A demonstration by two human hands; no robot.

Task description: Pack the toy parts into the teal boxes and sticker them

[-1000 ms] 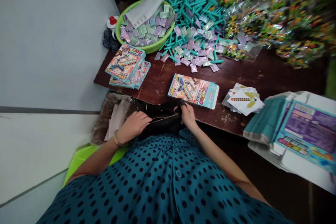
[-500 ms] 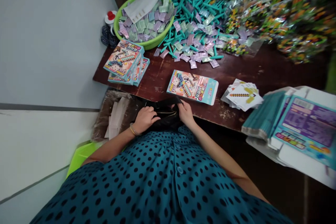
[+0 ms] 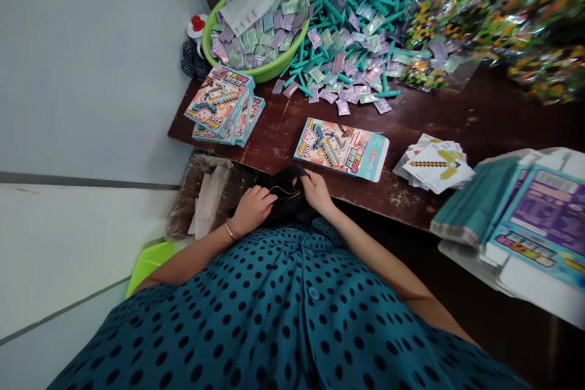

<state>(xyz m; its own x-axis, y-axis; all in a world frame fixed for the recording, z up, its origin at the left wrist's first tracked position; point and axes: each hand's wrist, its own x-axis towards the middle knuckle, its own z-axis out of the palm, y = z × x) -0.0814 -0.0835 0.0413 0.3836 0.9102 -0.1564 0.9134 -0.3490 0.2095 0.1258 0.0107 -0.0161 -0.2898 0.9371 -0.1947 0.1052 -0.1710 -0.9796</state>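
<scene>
The left hand and right hand had drawn closer, both gripping the bag, which now gaped wider, seemingly giving access inside.

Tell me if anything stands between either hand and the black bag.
Nothing visible does: the right hand grips the black bag near its upper edge, and the left hand is right at its zip.

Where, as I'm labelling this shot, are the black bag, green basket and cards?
Black bag (image 3: 289, 211), head view: lower front side.
Green basket (image 3: 280, 66), head view: outer wall.
Cards (image 3: 432, 164), head view: topmost one's face.
</scene>
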